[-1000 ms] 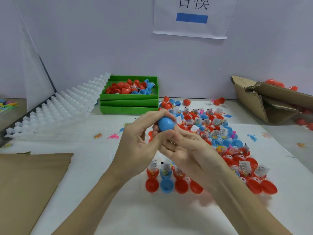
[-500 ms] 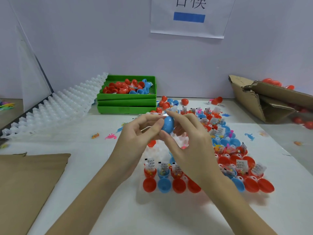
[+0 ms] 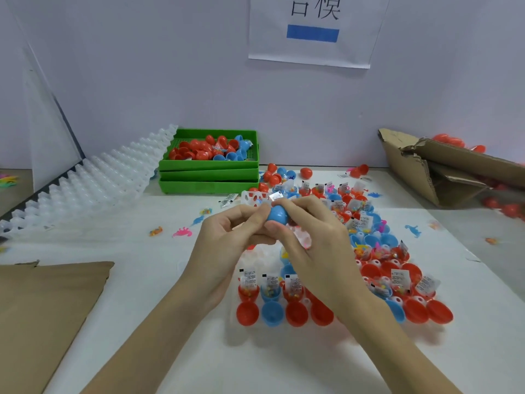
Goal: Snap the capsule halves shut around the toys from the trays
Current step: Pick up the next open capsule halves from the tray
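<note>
Both hands hold one blue capsule [image 3: 277, 215] above the table's middle. My left hand [image 3: 227, 245] pinches its left end with thumb and fingertips. My right hand [image 3: 315, 245] grips it from the right, fingers over the top and thumb beneath. The capsule's seam is hidden by fingers. Below the hands lies a clear tray [image 3: 257, 258] of red and blue capsule halves [image 3: 247, 312], several holding small bagged toys [image 3: 250, 280] with white labels.
Stacked green trays [image 3: 208, 177] with loose red and blue halves stand at the back. White moulded trays [image 3: 85, 189] lean at the left. A torn cardboard box [image 3: 443, 172] sits at the right, brown cardboard [image 3: 42, 308] at front left. Small toy figures [image 3: 181, 232] lie scattered.
The hands have shifted grip on the blue capsule: my right hand moved from beneath it to over its top, and the capsule turned on its side.
</note>
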A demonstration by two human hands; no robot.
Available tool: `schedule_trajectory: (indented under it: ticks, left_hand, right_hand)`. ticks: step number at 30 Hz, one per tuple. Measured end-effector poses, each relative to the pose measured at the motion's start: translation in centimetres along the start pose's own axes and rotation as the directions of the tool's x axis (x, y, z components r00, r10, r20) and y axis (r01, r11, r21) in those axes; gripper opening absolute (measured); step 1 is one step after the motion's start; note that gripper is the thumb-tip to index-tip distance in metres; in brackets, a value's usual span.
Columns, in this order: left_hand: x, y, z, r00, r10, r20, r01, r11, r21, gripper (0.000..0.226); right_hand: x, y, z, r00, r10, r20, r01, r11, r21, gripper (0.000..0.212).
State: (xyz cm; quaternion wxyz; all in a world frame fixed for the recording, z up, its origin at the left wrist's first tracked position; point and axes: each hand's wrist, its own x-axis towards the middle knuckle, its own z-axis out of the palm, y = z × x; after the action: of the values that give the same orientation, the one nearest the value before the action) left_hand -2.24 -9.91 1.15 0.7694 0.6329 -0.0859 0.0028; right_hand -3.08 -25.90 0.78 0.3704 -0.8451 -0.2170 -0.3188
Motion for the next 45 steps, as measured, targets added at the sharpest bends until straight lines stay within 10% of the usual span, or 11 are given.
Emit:
schedule_trajectory:
  ticks: [3,6,9,11,14,19,34,45]
  left_hand:
    - [0.3,0.2,-0.2,0.996,0.003,-0.087,0.002,0.998,0.057,0.039]
    - [0.6,0.3,-1.0,0.987,-0.008,-0.158,0.018,0.998,0.059,0.043]
    - [0.9,0.3,-1.4,0.987,-0.006,-0.163,0.023,0.994,0.106,0.042]
    - [0.9,0.0,-1.5,0.988,0.035,-0.149,-0.009,0.985,0.172,0.036]
    - [0.7,-0.2,-1.4,0.984,0.162,-0.067,-0.122,0.908,0.4,0.02]
    - [0.2,-0.6,-0.6,0.959,0.226,0.17,-0.281,0.682,0.675,0.01]
    - [-0.3,-1.1,-0.8,0.897,0.008,0.442,-0.392,0.475,0.788,0.066]
    - [0.0,-0.8,-1.2,0.864,0.12,0.489,-0.493,0.396,0.775,0.054]
  right_hand:
    - [0.3,0.1,-0.3,0.961,0.265,0.075,-0.276,0.92,0.278,0.044]
    - [2.5,1.2,-1.7,0.775,0.573,0.267,-0.579,0.476,0.662,0.025]
    - [8.3,4.9,-6.0,0.718,0.647,0.256,-0.321,-0.019,0.947,0.03]
    - [12.6,6.8,-9.1,0.689,0.7,0.186,-0.123,-0.141,0.982,0.043]
    - [14.1,8.1,-10.6,0.616,0.751,0.235,-0.425,0.065,0.903,0.04]
    - [7.7,7.7,-7.6,0.718,0.668,0.197,-0.616,0.478,0.626,0.029]
    - [3.0,6.3,-2.7,0.784,0.614,0.096,-0.61,0.73,0.308,0.052]
    - [2.4,4.5,-2.2,0.883,0.467,0.032,-0.452,0.831,0.324,0.057]
